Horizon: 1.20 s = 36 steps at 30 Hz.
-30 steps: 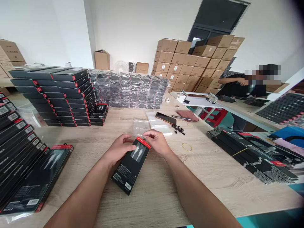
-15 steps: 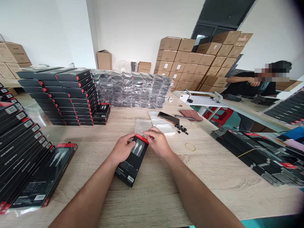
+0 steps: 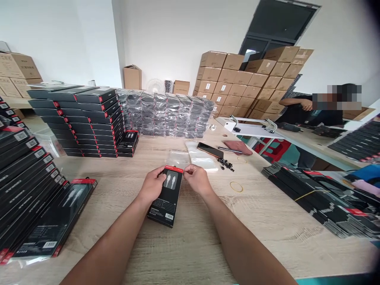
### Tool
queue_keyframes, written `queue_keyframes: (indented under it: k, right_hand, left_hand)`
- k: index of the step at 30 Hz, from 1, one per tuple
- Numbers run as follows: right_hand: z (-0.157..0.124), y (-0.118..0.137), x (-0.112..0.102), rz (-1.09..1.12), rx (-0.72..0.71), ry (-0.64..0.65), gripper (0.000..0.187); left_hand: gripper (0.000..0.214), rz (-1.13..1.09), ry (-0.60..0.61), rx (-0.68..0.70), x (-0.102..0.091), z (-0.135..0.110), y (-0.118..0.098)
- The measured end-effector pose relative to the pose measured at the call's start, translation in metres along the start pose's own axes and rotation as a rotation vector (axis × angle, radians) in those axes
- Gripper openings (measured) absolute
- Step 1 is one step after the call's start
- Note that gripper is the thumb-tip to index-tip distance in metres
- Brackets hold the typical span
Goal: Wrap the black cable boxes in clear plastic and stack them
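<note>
Our left hand point(image 3: 153, 184) grips a black-and-red cable box point(image 3: 168, 200) on the near side of a plastic-wrapped stack of boxes point(image 3: 166, 114), fingers closed around its upper left edge, thumb laid on the front beside the two pictured plugs. Our right hand point(image 3: 196, 178) is at the upper right corner, thumb and fingertips drawn together; we cannot tell whether they pinch anything or touch the card. Between box and wrapped stack lies a piece of clear plastic point(image 3: 176, 157). To the near right of the wrapped stack, a smartphone point(image 3: 210, 150) lies beside small black plastic pieces point(image 3: 226, 164).

We judge that the box could swivel or tip: only one edge, near the top, is gripped, and a push at the opposite corner would turn it. Too firm a thumb might dent the front. Should our right hand swing outward, we might scatter the black pieces. A leaning row of boxes point(image 3: 22, 176), near left of the wrapped stack, could slide if our left arm bumped it.
</note>
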State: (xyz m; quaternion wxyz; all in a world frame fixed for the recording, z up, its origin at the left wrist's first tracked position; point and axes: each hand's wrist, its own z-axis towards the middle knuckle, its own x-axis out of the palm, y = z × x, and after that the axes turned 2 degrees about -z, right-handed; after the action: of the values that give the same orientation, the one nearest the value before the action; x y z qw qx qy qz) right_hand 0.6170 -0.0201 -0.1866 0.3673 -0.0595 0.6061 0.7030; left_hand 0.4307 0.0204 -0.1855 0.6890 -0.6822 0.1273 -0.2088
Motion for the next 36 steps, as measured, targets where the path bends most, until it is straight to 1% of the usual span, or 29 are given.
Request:
queue_keyframes:
  k: [3,5,8,11,12,14,17,19,22,23,24,26,27,29,31,32,33,34,35,36]
  right_hand:
    - [-0.003,0.007,0.001,-0.001,0.007,0.033,0.007]
    - [-0.004,0.011,0.001,-0.022,-0.024,0.000,0.007]
    - [-0.006,0.018,0.001,-0.104,-0.154,-0.078,0.009]
    - [-0.007,0.026,0.002,-0.120,-0.268,-0.109,0.010]
    - [-0.008,0.030,0.003,-0.073,-0.270,-0.123,0.010]
    - [-0.010,0.037,0.004,0.105,-0.208,-0.138,0.012]
    - [-0.015,0.051,0.003,0.389,-0.097,-0.100,0.021]
    - [-0.019,0.062,-0.002,0.465,-0.109,-0.102,0.023]
    - [-0.024,0.075,-0.011,0.504,-0.178,-0.140,0.022]
    - [-0.025,0.078,-0.015,0.518,-0.189,-0.119,0.024]
    - [-0.025,0.079,-0.017,0.526,-0.193,-0.071,0.028]
    - [-0.024,0.076,-0.021,0.497,-0.186,0.087,0.036]
    - [-0.023,0.073,-0.022,0.448,-0.181,0.175,0.036]
    - [-0.022,0.064,-0.023,0.305,-0.178,0.338,0.030]
    - [-0.022,0.056,-0.023,0.192,-0.179,0.470,0.026]
    - [-0.022,0.054,-0.024,0.178,-0.176,0.506,0.028]
    - [-0.023,0.053,-0.024,0.194,-0.174,0.515,0.031]
    - [-0.023,0.054,-0.024,0.224,-0.177,0.496,0.034]
    - [-0.023,0.054,-0.024,0.253,-0.185,0.450,0.035]
    - [-0.022,0.055,-0.024,0.270,-0.195,0.404,0.033]
  left_hand:
    - [0.040,0.039,-0.043,0.011,0.001,0.001,0.003]
    - [0.038,0.056,-0.054,0.025,0.001,0.002,0.005]
    - [0.034,0.042,-0.059,0.059,0.002,0.003,0.008]
    - [0.032,0.031,-0.126,0.086,0.003,0.004,0.006]
    - [0.031,0.018,-0.163,0.108,0.004,0.003,0.004]
    - [0.030,-0.030,-0.217,0.173,0.006,0.000,-0.004]
    - [0.027,-0.109,-0.210,0.263,0.010,-0.007,-0.022]
    - [0.029,-0.153,-0.180,0.312,0.011,-0.013,-0.036]
    - [0.039,-0.203,-0.155,0.375,0.006,-0.018,-0.054]
    - [0.040,-0.196,-0.142,0.376,0.003,-0.019,-0.058]
    - [0.039,-0.176,-0.122,0.364,-0.002,-0.020,-0.060]
    - [0.034,-0.103,-0.042,0.301,-0.013,-0.020,-0.061]
    - [0.031,-0.045,0.005,0.262,-0.019,-0.019,-0.059]
    - [0.027,0.134,0.080,0.189,-0.032,-0.017,-0.050]
    - [0.023,0.371,0.115,0.127,-0.041,-0.014,-0.038]
    - [0.021,0.477,0.119,0.105,-0.044,-0.014,-0.032]
    - [0.020,0.557,0.116,0.089,-0.045,-0.013,-0.027]
    - [0.020,0.601,0.109,0.083,-0.045,-0.013,-0.024]
    - [0.022,0.610,0.105,0.092,-0.044,-0.014,-0.023]
    - [0.025,0.581,0.108,0.116,-0.041,-0.015,-0.025]
